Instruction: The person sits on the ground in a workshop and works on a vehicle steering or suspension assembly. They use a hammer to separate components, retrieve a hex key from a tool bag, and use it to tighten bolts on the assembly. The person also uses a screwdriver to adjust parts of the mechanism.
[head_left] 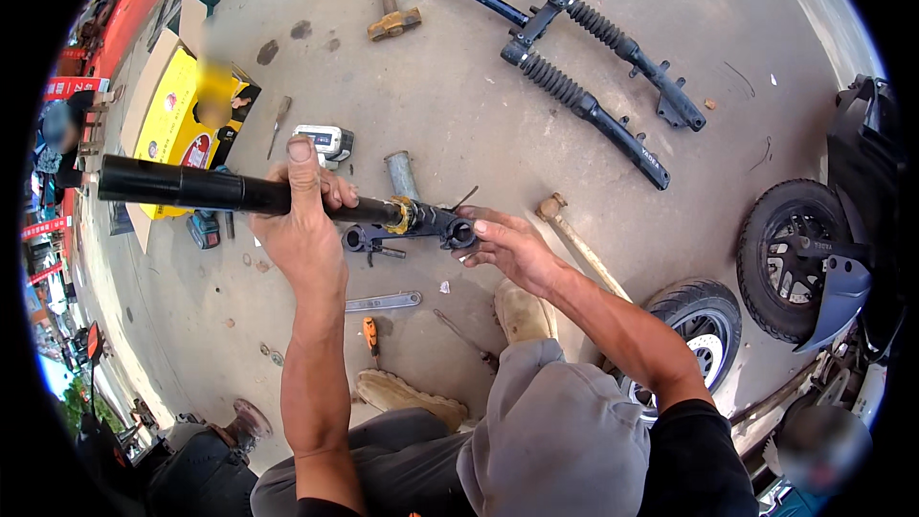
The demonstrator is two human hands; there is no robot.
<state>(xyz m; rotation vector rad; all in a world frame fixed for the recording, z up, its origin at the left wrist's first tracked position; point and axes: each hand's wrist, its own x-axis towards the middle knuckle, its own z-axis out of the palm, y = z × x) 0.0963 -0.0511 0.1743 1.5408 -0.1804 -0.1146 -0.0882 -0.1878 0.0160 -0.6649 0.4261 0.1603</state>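
My left hand is wrapped round a long black tube, thumb laid along its top. The tube lies almost level, its free end pointing left. At its right end, yellowish grease coats the joint with a black fork clamp that has a round ring at each side. My right hand grips the clamp's right ring between thumb and fingers. Just behind the clamp, a grey metal cylinder is on the ground, partly hidden.
A front fork with rubber boots lies far right, a hammer far left of it. Nearer are another hammer, a wrench and an orange screwdriver. A wheel lies right; a yellow box stands left.
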